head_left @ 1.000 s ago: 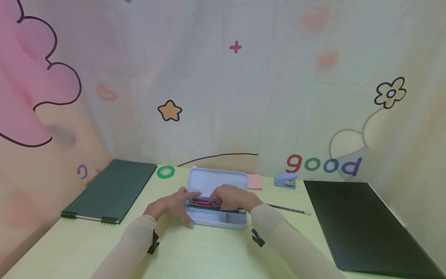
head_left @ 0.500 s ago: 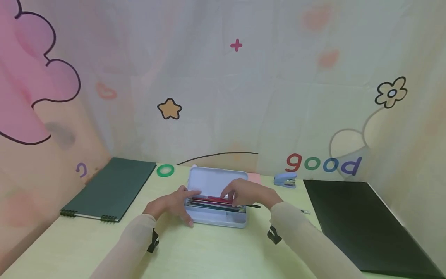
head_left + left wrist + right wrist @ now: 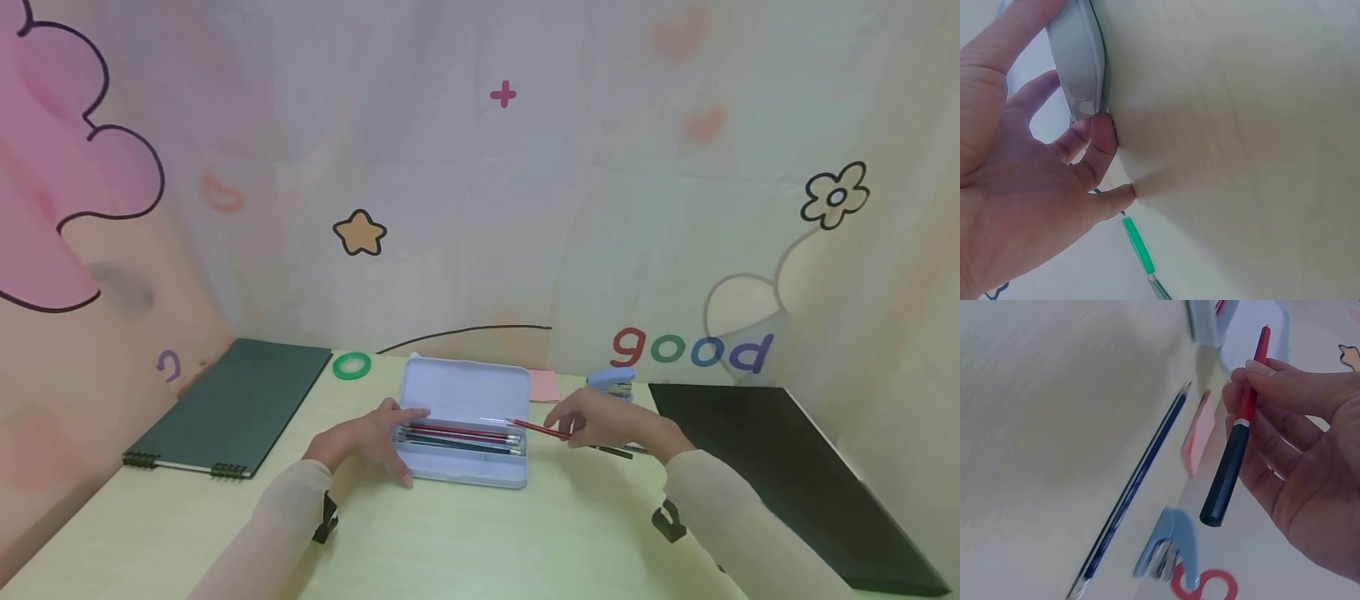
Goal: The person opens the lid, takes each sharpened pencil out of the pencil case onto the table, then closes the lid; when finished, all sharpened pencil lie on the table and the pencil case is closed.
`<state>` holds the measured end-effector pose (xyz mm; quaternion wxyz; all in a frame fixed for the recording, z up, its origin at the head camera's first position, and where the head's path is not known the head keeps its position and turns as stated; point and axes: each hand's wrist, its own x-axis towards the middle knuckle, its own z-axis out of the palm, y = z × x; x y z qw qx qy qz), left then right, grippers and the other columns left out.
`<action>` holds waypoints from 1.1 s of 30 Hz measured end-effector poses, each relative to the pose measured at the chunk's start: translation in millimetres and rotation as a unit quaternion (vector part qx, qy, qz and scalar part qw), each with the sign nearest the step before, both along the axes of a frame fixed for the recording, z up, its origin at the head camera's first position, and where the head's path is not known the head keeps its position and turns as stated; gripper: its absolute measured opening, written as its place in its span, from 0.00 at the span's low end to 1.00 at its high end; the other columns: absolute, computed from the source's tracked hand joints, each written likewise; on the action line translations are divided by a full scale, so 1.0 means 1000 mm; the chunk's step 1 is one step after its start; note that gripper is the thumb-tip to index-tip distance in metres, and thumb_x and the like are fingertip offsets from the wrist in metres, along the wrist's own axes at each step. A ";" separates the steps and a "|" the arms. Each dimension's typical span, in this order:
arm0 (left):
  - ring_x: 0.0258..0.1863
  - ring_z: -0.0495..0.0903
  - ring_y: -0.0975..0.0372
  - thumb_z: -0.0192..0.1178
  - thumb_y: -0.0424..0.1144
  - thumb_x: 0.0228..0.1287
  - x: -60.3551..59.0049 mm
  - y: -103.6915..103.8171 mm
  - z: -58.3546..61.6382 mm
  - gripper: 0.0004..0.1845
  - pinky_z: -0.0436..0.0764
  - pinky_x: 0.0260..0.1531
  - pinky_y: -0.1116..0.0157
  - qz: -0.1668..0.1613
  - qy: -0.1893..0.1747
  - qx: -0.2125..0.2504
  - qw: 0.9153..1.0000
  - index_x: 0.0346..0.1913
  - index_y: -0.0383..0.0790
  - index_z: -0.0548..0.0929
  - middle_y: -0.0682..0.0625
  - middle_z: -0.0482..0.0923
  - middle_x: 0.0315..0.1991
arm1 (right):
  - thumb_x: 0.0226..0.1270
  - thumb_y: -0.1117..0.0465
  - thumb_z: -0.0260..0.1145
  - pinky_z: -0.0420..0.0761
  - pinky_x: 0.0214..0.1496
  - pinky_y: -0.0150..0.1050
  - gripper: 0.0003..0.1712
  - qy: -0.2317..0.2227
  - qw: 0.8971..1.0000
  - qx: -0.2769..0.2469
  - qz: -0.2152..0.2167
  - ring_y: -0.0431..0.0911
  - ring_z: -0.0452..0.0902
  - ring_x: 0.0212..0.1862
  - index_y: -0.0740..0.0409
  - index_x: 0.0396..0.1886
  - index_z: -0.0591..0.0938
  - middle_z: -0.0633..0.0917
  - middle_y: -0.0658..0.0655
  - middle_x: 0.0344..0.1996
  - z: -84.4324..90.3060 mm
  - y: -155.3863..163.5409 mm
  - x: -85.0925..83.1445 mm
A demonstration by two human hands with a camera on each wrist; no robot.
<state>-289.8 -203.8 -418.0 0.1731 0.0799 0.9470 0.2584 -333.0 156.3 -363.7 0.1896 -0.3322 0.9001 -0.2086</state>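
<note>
The right hand (image 3: 611,421) pinches a red pencil with black end (image 3: 1235,434) just right of the open pale-blue metal pencil case (image 3: 465,433); the left hand (image 3: 367,437), fingers spread, holds its left end.

On my far left lies a dark green spiral-bound notebook (image 3: 232,408), and just past its corner a green tape ring (image 3: 352,366). Behind the middle of the desk (image 3: 480,542) a pink sticky pad (image 3: 543,386) lies flat, with a blue stapler (image 3: 611,379) beside it (partly hidden from my head view). A black folder (image 3: 780,475) covers my right side, and a dark pencil (image 3: 1132,490) rests near it.
</note>
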 end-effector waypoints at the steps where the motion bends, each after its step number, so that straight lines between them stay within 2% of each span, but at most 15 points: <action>1: 0.63 0.64 0.48 0.83 0.48 0.40 0.000 0.000 0.000 0.55 0.70 0.65 0.40 0.000 0.001 0.000 1.000 0.75 0.58 0.65 0.43 0.62 0.60 | 0.61 0.70 0.71 0.84 0.41 0.36 0.18 0.001 1.000 0.002 -0.004 0.43 0.80 0.38 0.57 0.52 0.86 0.88 0.57 0.39 -0.001 0.006 0.000; 9: 0.66 0.63 0.46 0.82 0.49 0.41 0.002 0.000 0.001 0.54 0.69 0.64 0.37 0.008 -0.003 -0.012 1.000 0.75 0.61 0.65 0.42 0.62 0.62 | 0.60 0.72 0.70 0.82 0.43 0.35 0.17 0.023 0.999 0.024 -0.035 0.43 0.77 0.38 0.55 0.48 0.87 0.86 0.50 0.36 -0.019 0.038 -0.002; 14: 0.66 0.63 0.46 0.82 0.49 0.41 0.002 0.000 0.000 0.54 0.69 0.64 0.37 0.011 -0.007 -0.007 1.000 0.75 0.62 0.65 0.43 0.62 0.63 | 0.59 0.74 0.70 0.79 0.44 0.35 0.17 0.058 0.998 0.032 -0.020 0.41 0.75 0.36 0.55 0.47 0.88 0.86 0.49 0.34 -0.030 0.045 -0.002; 18: 0.65 0.63 0.47 0.82 0.49 0.41 0.001 -0.001 -0.001 0.54 0.69 0.64 0.38 0.012 -0.009 -0.003 1.000 0.75 0.62 0.65 0.43 0.62 0.61 | 0.59 0.76 0.68 0.79 0.44 0.36 0.18 0.090 0.996 0.028 0.000 0.41 0.74 0.35 0.58 0.47 0.88 0.85 0.48 0.31 -0.034 0.045 -0.001; 22: 0.64 0.63 0.48 0.82 0.49 0.41 -0.001 -0.001 -0.001 0.55 0.69 0.64 0.39 0.012 -0.012 0.002 1.000 0.75 0.62 0.65 0.44 0.62 0.60 | 0.58 0.77 0.65 0.80 0.45 0.38 0.18 0.120 0.992 0.026 0.001 0.41 0.74 0.34 0.57 0.44 0.88 0.83 0.46 0.28 -0.038 0.045 0.001; 28: 0.64 0.63 0.47 0.82 0.49 0.41 -0.001 -0.001 -0.002 0.54 0.69 0.64 0.39 0.010 -0.010 0.005 1.000 0.75 0.62 0.65 0.44 0.62 0.60 | 0.59 0.75 0.67 0.79 0.44 0.40 0.15 0.128 0.991 0.036 -0.031 0.43 0.73 0.35 0.55 0.41 0.88 0.81 0.46 0.28 -0.041 0.044 0.004; 33: 0.63 0.64 0.48 0.82 0.48 0.41 0.000 -0.002 -0.001 0.54 0.69 0.64 0.40 0.006 -0.004 0.004 1.000 0.75 0.61 0.65 0.43 0.62 0.61 | 0.59 0.74 0.69 0.81 0.45 0.41 0.16 0.127 0.989 0.042 -0.063 0.43 0.74 0.34 0.56 0.45 0.87 0.83 0.48 0.29 -0.041 0.044 0.003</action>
